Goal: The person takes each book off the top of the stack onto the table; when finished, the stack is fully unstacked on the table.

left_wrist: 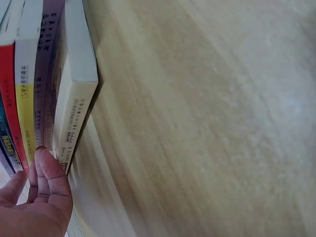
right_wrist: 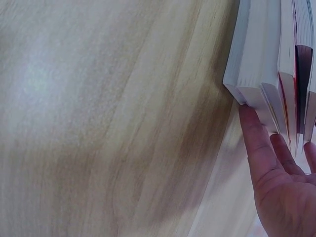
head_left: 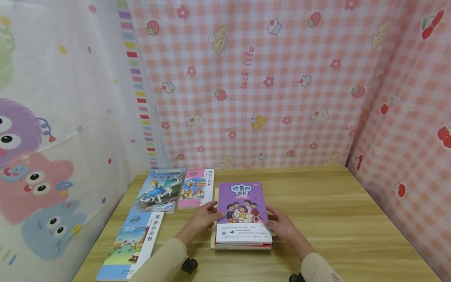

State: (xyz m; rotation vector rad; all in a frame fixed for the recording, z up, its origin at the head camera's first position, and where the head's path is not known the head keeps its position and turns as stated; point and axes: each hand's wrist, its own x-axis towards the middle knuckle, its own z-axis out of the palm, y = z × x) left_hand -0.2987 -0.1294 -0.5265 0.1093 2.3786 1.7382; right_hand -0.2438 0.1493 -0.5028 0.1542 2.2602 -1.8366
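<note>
The top book (head_left: 243, 213) is purple and white, the back curtain (head_left: 246, 105) pink-and-white checked.

Soft glare whitens the tabletop (left_wrist: 207, 123) in both wrist views.

We count three separate paperbacks: one blue-bordered book (head_left: 128, 243), one pink book (head_left: 195, 190) and one book with a girl on its cover (head_left: 158, 192). One stack (head_left: 243, 211) shows at least five spines. We see two grips, one left grip (head_left: 203, 217) and one right grip (head_left: 280, 224), on one bench (head_left: 317, 203).
</note>
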